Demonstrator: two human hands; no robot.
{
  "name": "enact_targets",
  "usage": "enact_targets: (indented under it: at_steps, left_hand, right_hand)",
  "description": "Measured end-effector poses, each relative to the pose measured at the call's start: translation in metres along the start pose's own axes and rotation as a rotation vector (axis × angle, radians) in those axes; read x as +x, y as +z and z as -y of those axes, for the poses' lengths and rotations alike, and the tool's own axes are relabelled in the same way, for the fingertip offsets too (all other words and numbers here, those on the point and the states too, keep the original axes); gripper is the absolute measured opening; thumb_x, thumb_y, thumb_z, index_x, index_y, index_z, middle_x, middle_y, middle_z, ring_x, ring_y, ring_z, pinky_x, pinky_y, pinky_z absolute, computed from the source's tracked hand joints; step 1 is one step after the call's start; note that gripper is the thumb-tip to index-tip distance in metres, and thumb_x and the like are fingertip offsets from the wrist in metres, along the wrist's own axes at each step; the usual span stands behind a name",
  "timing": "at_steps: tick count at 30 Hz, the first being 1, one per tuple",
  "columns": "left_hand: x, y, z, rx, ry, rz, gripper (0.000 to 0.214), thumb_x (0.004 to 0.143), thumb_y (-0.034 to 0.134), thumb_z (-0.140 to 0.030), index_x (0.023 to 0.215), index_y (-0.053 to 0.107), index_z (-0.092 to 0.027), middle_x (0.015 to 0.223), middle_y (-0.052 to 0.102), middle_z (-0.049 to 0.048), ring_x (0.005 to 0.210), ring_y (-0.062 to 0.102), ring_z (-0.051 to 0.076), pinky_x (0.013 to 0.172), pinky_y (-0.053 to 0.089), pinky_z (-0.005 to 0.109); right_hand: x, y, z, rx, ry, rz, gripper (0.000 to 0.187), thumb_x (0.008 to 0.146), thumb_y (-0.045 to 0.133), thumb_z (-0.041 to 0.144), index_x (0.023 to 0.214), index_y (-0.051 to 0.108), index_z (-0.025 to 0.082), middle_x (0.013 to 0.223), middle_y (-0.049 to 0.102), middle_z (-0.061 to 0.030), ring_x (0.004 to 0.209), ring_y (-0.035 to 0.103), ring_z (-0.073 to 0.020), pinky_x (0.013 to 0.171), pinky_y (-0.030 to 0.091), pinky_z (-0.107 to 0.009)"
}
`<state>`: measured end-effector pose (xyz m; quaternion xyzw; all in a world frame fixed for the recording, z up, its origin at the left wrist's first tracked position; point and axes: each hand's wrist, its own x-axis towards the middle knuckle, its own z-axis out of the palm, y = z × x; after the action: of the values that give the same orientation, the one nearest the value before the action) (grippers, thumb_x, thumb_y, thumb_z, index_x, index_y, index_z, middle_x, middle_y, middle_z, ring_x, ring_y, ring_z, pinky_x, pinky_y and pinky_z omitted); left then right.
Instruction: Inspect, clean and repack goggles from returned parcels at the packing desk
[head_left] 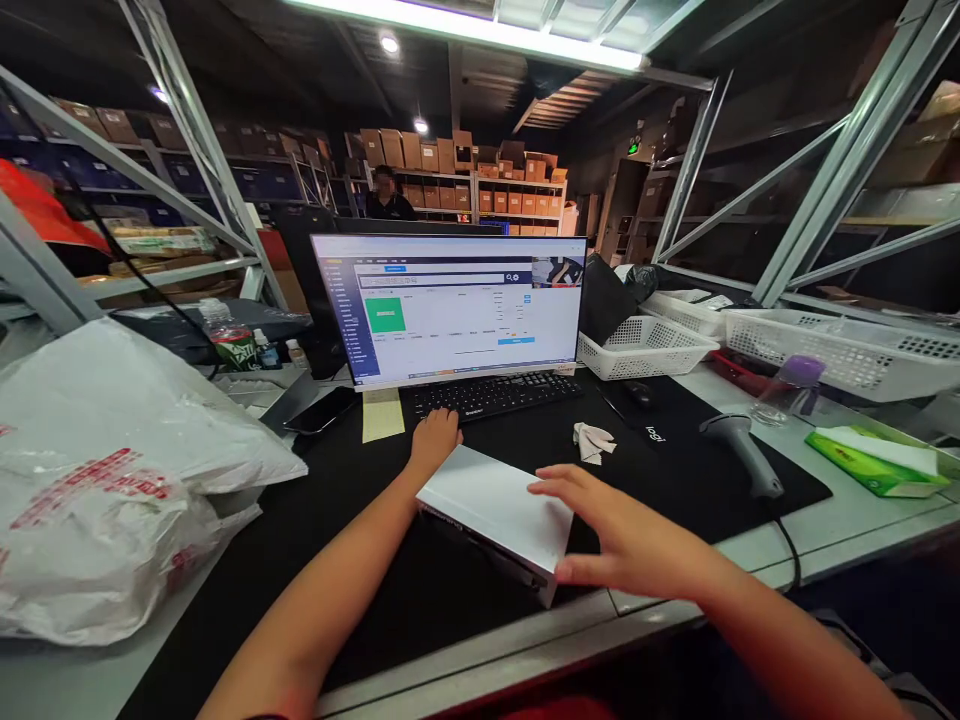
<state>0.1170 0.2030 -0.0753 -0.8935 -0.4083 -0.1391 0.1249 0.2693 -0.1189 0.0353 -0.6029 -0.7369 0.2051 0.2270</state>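
A flat white box [499,505] lies on the black desk mat [450,580] in front of me. My left hand [435,440] rests at the box's far left corner, close to the black keyboard [495,395], with its fingers curled; what they touch is hidden. My right hand [615,530] lies over the box's right end, fingers stretched out and apart, thumb along the near side. Behind the keyboard stands a monitor [457,305] showing a form with a green square.
White plastic bags [112,470] fill the left of the desk. A barcode scanner [739,450], a crumpled tissue [594,442], a mouse [639,392], a phone [321,410], white baskets [832,350] and a green pack [877,460] lie around. A person stands behind the monitor.
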Motion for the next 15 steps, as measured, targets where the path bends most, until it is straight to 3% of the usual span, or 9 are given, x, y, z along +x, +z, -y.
enact_targets:
  at_steps: [3,6,7,10,15]
  left_hand:
    - [-0.001,0.001,0.000,-0.001,-0.007,-0.006,0.029,0.096,0.063,-0.036,0.116,0.063,-0.014,0.118,0.065,0.0092,0.107,0.064,0.023,0.090,0.057,0.043]
    - [-0.003,-0.001,-0.001,0.011,-0.006,-0.021,0.031,0.096,0.063,-0.037,0.118,0.063,-0.015,0.121,0.064,0.0098,0.109,0.064,0.024,0.093,0.055,0.045]
    - [-0.004,-0.003,-0.001,0.019,-0.003,-0.031,0.032,0.096,0.063,-0.037,0.119,0.063,-0.015,0.124,0.064,0.0102,0.112,0.063,0.024,0.096,0.054,0.047]
    - [-0.014,-0.015,0.004,0.059,0.009,-0.061,0.036,0.096,0.063,-0.037,0.125,0.061,-0.016,0.138,0.057,0.0120,0.127,0.055,0.029,0.108,0.045,0.054]
    - [-0.063,-0.048,0.045,0.158,-0.080,-0.040,0.043,0.088,0.070,-0.029,0.128,0.061,-0.014,0.148,0.050,0.0172,0.142,0.040,0.036,0.121,0.019,0.063]
  right_hand:
    - [-0.009,0.026,0.011,-0.088,0.126,0.014,0.096,0.073,0.082,0.062,0.154,0.040,0.034,0.165,0.028,-0.0100,0.149,0.032,-0.0344,0.122,0.028,-0.054]
    - [0.000,0.046,0.006,-0.169,0.233,-0.069,0.093,0.074,0.084,0.047,0.154,0.040,0.028,0.165,0.026,-0.0149,0.153,0.023,-0.0343,0.124,0.012,-0.059]
    - [0.005,0.049,0.005,-0.169,0.265,-0.086,0.092,0.074,0.083,0.043,0.154,0.040,0.026,0.165,0.024,-0.0171,0.153,0.021,-0.0342,0.124,0.014,-0.059]
    - [0.019,0.051,0.007,-0.134,0.303,-0.053,0.103,0.071,0.081,0.035,0.158,0.030,0.018,0.165,0.018,-0.0231,0.153,0.019,-0.0359,0.114,0.036,-0.051]
    - [0.031,0.049,0.014,-0.264,0.321,-0.009,0.117,0.064,0.077,0.030,0.163,0.016,0.014,0.149,0.039,-0.0237,0.130,0.044,-0.0418,0.095,0.050,-0.049]
